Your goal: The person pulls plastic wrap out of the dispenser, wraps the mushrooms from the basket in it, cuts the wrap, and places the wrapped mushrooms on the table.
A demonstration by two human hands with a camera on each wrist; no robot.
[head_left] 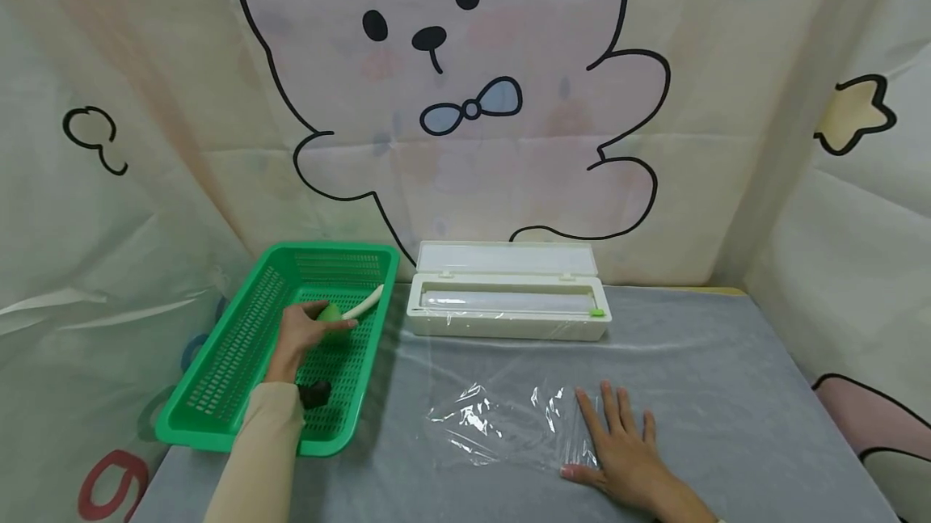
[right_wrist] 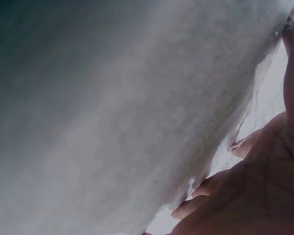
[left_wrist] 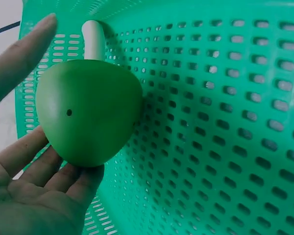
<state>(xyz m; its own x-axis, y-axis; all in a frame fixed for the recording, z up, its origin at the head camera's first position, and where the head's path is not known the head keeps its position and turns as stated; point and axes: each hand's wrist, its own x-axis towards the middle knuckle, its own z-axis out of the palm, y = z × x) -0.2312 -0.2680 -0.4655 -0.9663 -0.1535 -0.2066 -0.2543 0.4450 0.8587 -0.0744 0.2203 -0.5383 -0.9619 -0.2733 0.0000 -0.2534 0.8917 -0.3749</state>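
My left hand reaches down into a green perforated basket, around a smooth green apple-like thing with a small dark dot. In the left wrist view its fingers touch the underside of this thing, while the thumb points away from it. Behind it lies a slim white curved piece, leaning toward the basket's right wall. My right hand rests flat with spread fingers on the grey cloth, at the right edge of a clear plastic film. Bunched film shows along its fingers in the right wrist view.
A white cling-film dispenser box with its lid raised stands at the back, a clear roll inside and a small green slider at its right. Film runs from it toward me. Printed cloth hangs behind and beside the table.
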